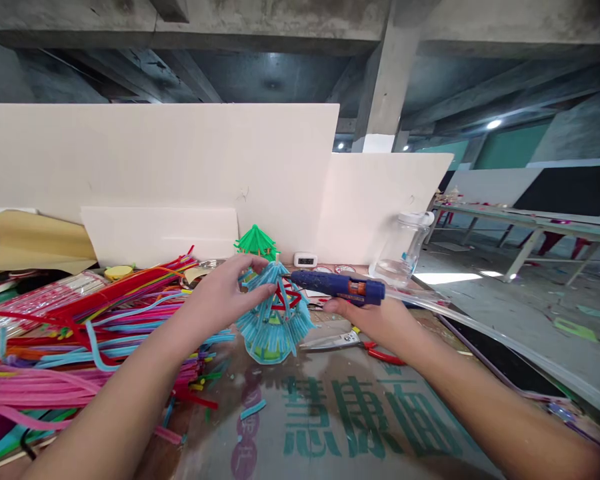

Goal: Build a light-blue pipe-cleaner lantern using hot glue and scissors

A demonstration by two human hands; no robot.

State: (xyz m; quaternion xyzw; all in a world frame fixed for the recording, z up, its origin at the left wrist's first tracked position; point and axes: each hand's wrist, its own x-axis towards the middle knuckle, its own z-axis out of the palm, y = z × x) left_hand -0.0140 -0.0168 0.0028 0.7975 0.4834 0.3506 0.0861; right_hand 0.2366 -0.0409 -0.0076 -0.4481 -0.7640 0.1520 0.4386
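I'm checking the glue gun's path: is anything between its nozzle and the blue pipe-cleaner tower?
Nothing visible. The right hand holds the glue gun with its nozzle right at the blue pipe-cleaner tower, which the left hand grips from the other side.

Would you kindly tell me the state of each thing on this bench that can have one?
blue model: upright, held near its top.
glue gun: held level, nozzle at blue model's top.
left hand: closed on blue model.
right hand: closed on glue gun.
jar: upright, lid on.
green model: upright.
scissors: lying flat.
pipe cleaners: loose heap.
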